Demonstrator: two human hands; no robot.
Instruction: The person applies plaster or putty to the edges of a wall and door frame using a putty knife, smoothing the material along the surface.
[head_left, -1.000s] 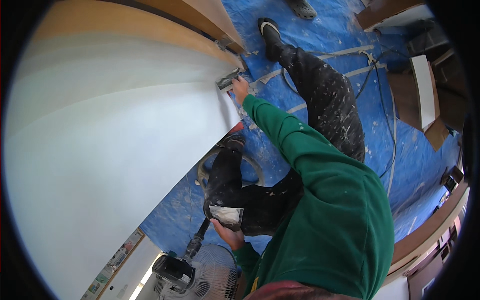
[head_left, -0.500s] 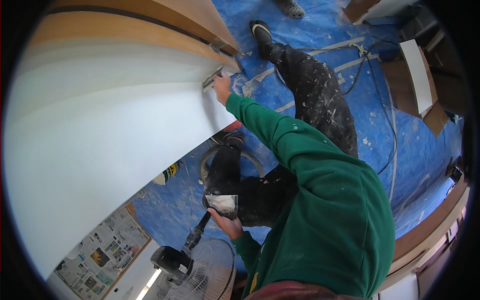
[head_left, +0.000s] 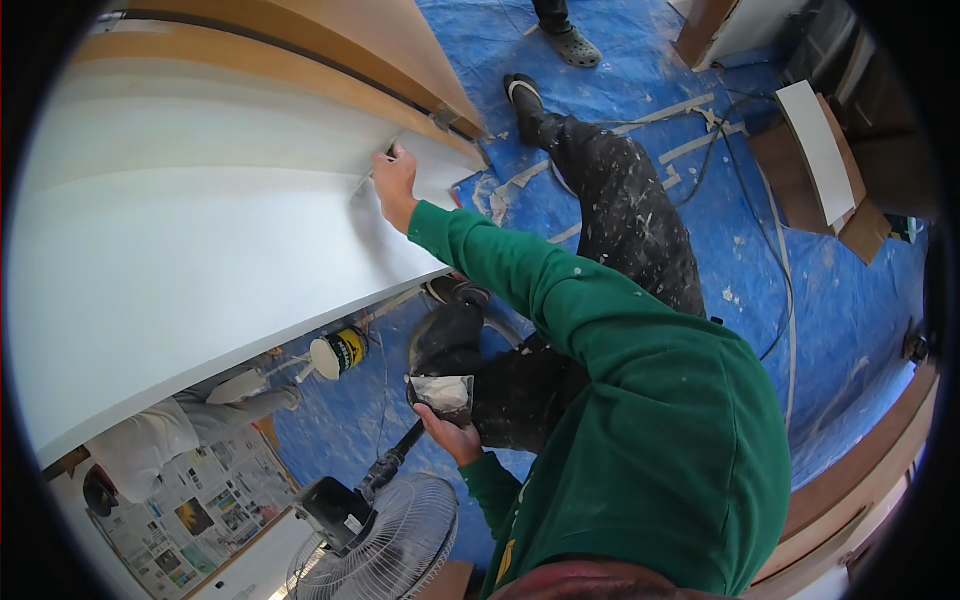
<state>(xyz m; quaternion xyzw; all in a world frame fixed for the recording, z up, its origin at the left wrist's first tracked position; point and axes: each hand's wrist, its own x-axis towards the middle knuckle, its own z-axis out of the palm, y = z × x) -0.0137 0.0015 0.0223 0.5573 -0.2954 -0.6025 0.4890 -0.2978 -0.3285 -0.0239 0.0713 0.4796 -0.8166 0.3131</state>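
My right hand (head_left: 397, 187) is closed around a putty knife (head_left: 362, 184), whose thin blade edge rests against the white wall panel (head_left: 220, 245) near its wooden trim (head_left: 300, 70). Most of the knife is hidden behind my fingers. Lower down, close to my bent left knee, my left hand (head_left: 455, 437) grips a small flat hawk (head_left: 425, 387) from beneath. A mound of white putty (head_left: 446, 394) lies on the hawk.
Below my left hand stands a fan (head_left: 405, 530). A yellow and black tin (head_left: 345, 349) sits beyond the panel's edge, near another person in white (head_left: 150, 440). Someone's clog (head_left: 573, 47) rests on the blue sheeting (head_left: 740, 250), where a cable (head_left: 770, 240) runs. Cardboard (head_left: 795, 160) leans at right.
My right hand has moved left along the panel with the putty knife. My left hand holds the hawk in nearly the same place. More of the person in white and the tin has come into view.
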